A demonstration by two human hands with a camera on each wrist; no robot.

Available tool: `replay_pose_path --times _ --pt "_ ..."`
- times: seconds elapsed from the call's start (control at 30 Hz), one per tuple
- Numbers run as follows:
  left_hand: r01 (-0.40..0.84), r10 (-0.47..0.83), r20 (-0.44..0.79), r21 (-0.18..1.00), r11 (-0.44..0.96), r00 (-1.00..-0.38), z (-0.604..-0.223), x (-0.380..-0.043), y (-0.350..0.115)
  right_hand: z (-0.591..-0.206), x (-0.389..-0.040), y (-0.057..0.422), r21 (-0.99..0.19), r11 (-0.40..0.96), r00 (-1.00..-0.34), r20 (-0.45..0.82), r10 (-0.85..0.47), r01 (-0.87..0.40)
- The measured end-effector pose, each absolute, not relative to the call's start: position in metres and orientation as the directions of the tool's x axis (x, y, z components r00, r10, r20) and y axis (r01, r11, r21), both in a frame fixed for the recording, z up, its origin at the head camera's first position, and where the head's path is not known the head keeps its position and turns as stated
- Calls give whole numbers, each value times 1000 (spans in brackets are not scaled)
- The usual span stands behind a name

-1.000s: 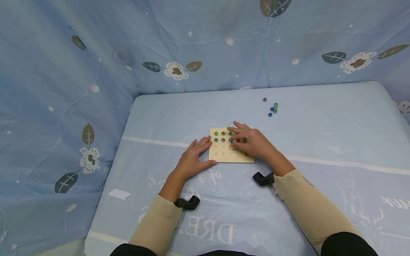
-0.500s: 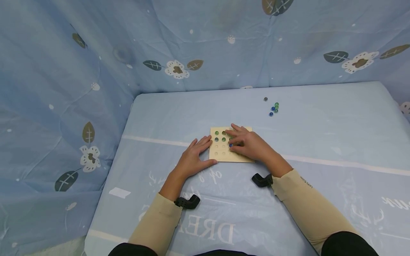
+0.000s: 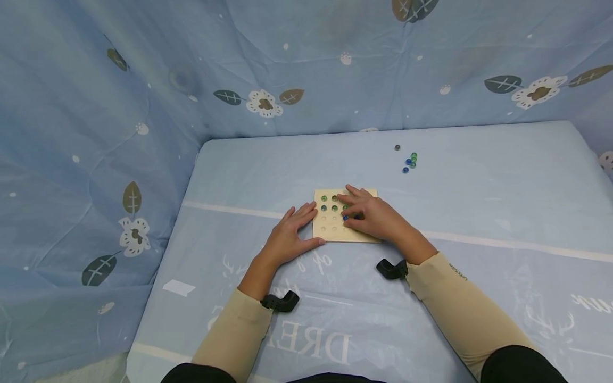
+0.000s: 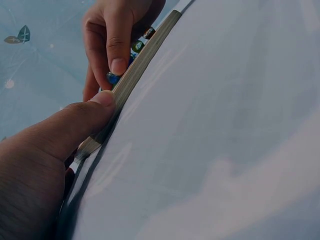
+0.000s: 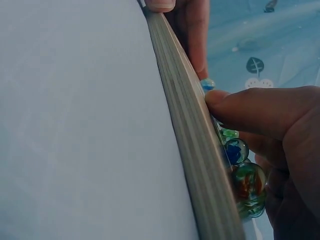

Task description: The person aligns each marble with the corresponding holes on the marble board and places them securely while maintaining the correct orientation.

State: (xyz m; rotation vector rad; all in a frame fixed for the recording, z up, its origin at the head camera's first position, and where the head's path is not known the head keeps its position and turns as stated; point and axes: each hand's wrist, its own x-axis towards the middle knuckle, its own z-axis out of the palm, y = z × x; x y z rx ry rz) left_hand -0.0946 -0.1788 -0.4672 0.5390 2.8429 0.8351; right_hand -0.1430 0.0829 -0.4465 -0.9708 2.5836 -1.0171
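A square wooden board [image 3: 329, 234] with rows of round hollows lies on the table. Green marbles [image 3: 334, 208] sit in its left far rows; the right part is hidden under my right hand [image 3: 371, 213]. Thumb and finger of that hand pinch a blue marble [image 3: 346, 218] at a hollow in the third row. The same marble [image 4: 113, 78] shows between the fingertips in the left wrist view. My left hand [image 3: 289, 239] rests with spread, straight fingers against the board's left edge, its thumb at the near corner. More marbles [image 5: 248, 180] stand along the board in the right wrist view.
Several loose marbles [image 3: 412, 161], green and blue, lie on the table beyond the board, with a dark one [image 3: 397, 147] apart from them. A pale rectangular patch [image 3: 179, 288] is at the left. A patterned blue curtain [image 3: 306, 64] hangs behind the table's far edge.
My right hand has shifted slightly left and toward me, bringing the blue marble from the second row to the third row, then stays there. The left hand has kept its place.
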Motion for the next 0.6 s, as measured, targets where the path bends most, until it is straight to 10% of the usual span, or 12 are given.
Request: replay_pose_path --times 0.6 --pt "299 368 -20 541 786 -930 -469 -94 -179 -448 -144 83 -640 554 -753 59 -655 -532"
